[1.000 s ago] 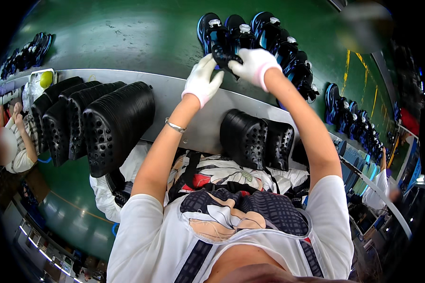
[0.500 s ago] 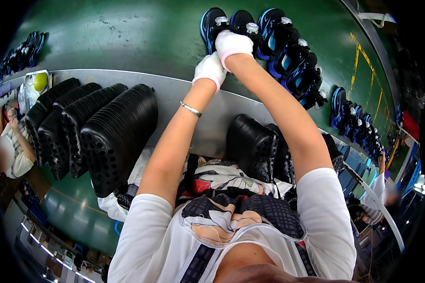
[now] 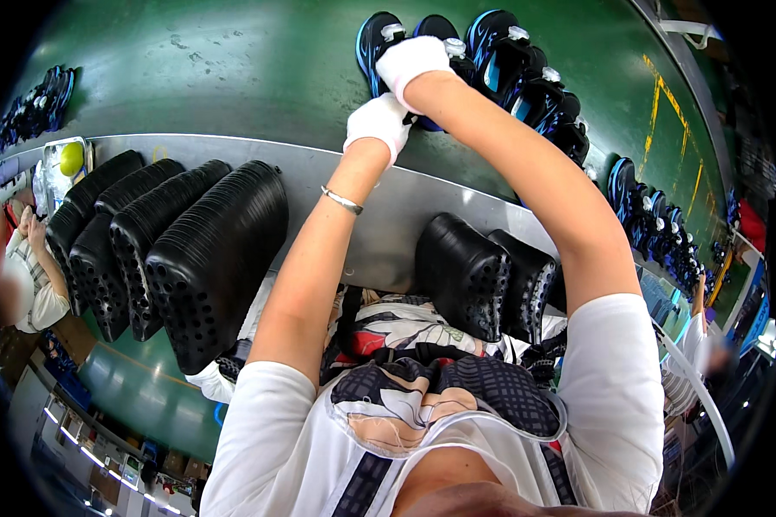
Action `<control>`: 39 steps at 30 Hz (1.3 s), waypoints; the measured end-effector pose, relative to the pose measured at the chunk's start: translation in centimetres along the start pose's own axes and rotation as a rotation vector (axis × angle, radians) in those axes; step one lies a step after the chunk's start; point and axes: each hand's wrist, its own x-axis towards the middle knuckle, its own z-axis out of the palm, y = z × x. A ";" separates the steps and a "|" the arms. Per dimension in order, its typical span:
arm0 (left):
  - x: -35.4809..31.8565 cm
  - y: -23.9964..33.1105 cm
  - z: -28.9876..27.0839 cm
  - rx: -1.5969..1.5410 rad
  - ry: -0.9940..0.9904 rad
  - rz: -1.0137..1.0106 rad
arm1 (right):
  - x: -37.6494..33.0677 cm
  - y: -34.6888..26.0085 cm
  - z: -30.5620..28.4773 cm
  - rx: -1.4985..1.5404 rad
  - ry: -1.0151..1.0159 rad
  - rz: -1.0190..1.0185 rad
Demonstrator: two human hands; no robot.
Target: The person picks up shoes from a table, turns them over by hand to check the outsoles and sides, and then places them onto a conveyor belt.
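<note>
At the left end of a row on the green belt stands a black sneaker with blue trim (image 3: 370, 53), with a whitish, clear piece near its tongue. My right hand (image 3: 412, 65), in a white glove, lies over the opening of this sneaker with its fingers curled down, mostly hidden. Just below it my left hand (image 3: 377, 126), also gloved in white, is closed at the heel end of the same sneaker; its fingertips cannot be seen. Close by on the right is a second sneaker (image 3: 436, 28), partly covered by my right hand, then a third sneaker (image 3: 490, 33).
A metal edge (image 3: 233, 146) runs between me and the belt (image 3: 224, 77). Large black perforated shoe-shaped forms (image 3: 220, 250) hang along it at left, with another black form (image 3: 461, 271) before me. More sneakers (image 3: 651, 220) stand at far right. People work on both sides.
Both hands have shifted slightly left, the right one also farther up. The first sneaker sits a little more to the left. My right elbow has swung outward.
</note>
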 end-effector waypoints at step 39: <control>-13.2 2.3 0.6 -0.070 0.389 0.308 | -56.5 4.8 30.3 0.623 0.706 0.996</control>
